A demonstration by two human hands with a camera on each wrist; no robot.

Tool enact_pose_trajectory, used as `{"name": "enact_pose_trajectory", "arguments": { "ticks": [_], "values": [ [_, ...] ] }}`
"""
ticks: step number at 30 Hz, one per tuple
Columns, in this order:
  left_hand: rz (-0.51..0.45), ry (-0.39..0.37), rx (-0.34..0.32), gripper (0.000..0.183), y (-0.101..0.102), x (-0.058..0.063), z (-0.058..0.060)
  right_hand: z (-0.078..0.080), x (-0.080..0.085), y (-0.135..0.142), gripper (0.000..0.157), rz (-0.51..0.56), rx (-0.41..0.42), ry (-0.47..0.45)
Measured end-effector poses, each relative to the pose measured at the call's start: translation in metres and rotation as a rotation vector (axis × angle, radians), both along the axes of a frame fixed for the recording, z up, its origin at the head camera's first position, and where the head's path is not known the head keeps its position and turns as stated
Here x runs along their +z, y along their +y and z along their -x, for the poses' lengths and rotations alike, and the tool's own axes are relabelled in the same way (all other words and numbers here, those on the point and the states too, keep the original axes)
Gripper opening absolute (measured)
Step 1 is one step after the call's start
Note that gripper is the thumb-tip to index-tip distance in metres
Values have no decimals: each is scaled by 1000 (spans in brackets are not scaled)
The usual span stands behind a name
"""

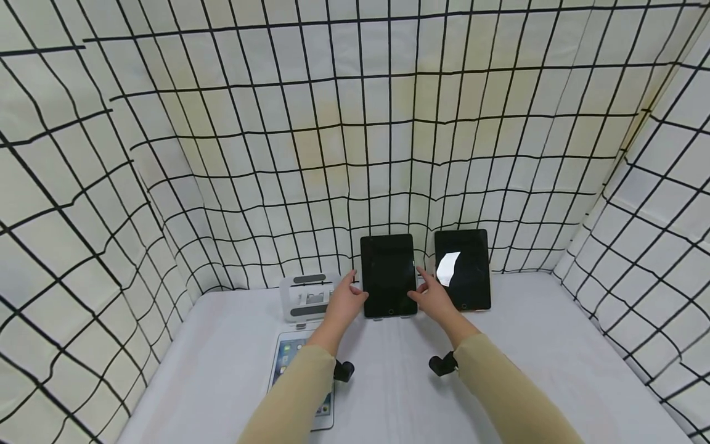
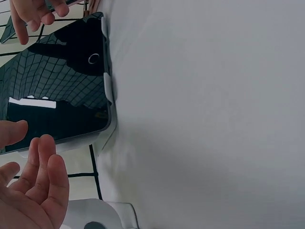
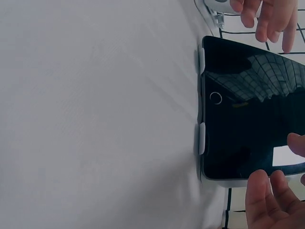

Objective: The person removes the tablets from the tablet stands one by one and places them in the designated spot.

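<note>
A black tablet (image 1: 389, 271) stands propped upright against the grid-covered wall, its round home button near the bottom. White clips (image 3: 202, 138) catch its lower edge. My left hand (image 1: 345, 301) is at its left side, thumb over the edge of the screen and the other fingers fairly straight beside it. On the opposite side is my right hand (image 1: 432, 299); its thumb (image 3: 296, 143) overlaps the screen and its fingertips (image 3: 259, 177) come right at the side edge. Neither hand's fingers are curled round the tablet.
A second black tablet (image 1: 471, 283) leans upright on the right. At left stands a white tablet stand (image 1: 309, 297) with grey pads. In front of it, a white tablet with a lit screen (image 1: 285, 351) lies flat, partly under my left forearm. White cloth (image 1: 388, 382) covers the table.
</note>
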State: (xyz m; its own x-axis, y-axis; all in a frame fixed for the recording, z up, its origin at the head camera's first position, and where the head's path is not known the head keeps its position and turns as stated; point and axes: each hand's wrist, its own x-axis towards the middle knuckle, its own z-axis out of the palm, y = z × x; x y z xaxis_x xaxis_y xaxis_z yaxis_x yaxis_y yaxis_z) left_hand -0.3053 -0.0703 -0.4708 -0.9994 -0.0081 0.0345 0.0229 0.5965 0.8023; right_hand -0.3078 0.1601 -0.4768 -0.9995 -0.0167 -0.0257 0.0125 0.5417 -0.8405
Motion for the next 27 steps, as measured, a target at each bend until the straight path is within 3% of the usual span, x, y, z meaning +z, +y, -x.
{"name": "enact_pose_trajectory", "arguments": {
  "ticks": [5, 12, 27],
  "values": [
    [5, -1, 14, 70, 4, 3, 6, 3, 4, -4, 77, 38, 16, -13],
    [-3, -17, -13, 71, 8, -2, 10, 9, 2, -4, 79, 45, 3, -27],
    [-49, 0, 3, 69, 10, -6, 16, 18, 4, -5, 81, 129, 5, -39]
  ]
}}
